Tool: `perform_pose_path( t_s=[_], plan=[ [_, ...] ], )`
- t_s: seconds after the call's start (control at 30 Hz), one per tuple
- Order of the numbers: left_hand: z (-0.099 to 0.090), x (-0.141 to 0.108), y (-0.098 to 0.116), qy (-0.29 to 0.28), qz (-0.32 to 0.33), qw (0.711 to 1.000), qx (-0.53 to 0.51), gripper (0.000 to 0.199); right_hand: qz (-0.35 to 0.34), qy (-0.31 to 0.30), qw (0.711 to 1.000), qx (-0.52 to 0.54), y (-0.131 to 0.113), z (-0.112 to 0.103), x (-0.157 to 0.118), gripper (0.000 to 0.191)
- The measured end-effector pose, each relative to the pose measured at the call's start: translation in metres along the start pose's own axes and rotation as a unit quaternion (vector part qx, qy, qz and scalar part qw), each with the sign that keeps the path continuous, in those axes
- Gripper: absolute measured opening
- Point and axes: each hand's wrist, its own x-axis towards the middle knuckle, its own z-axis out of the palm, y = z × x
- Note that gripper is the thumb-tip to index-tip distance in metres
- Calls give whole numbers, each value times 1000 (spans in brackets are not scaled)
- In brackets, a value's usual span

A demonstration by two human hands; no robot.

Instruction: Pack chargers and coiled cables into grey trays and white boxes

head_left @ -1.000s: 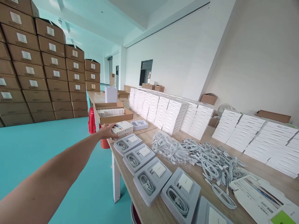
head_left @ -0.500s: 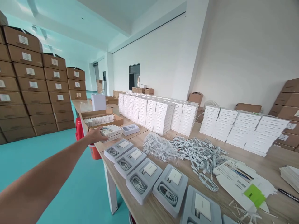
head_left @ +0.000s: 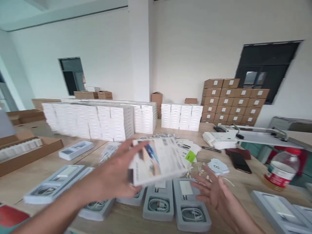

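Observation:
My left hand grips a white printed box by its left end, thumb and fingers on opposite sides. The box is tilted, blurred by motion, and held up over a row of grey trays. Just right of it, my right hand is held with fingers spread and nothing in them. Below the hands, a grey tray carries a white charger and a coiled cable. Similar filled trays stand on either side, some partly hidden by my left arm.
White boxes are stacked along the back of the table. An open carton stands at left near a bare tray. To the right are a phone, a pen, paper cards and a red-capped bottle.
My view has swung right. My left hand has brought the box from the table's left end to above the trays. My right hand has come into view.

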Motion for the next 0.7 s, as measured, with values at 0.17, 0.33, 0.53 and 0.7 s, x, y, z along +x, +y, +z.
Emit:
perform_pose_path(
  t_s=[0.17,0.33,0.53,0.7],
  plan=[
    [107,19,76,-173,180,967,50,118,16,-10,991,136,-16,1,-39,45],
    [142,36,127,-193,263,945,20,119,-58,51,977,198,-21,-35,-70,39],
    [157,60,150,-281,268,920,57,93,-64,62,988,123,8,-70,-76,65],
    [173,71,157,-354,303,880,91,77,-144,117,974,-133,16,-88,-90,104]
  ],
)
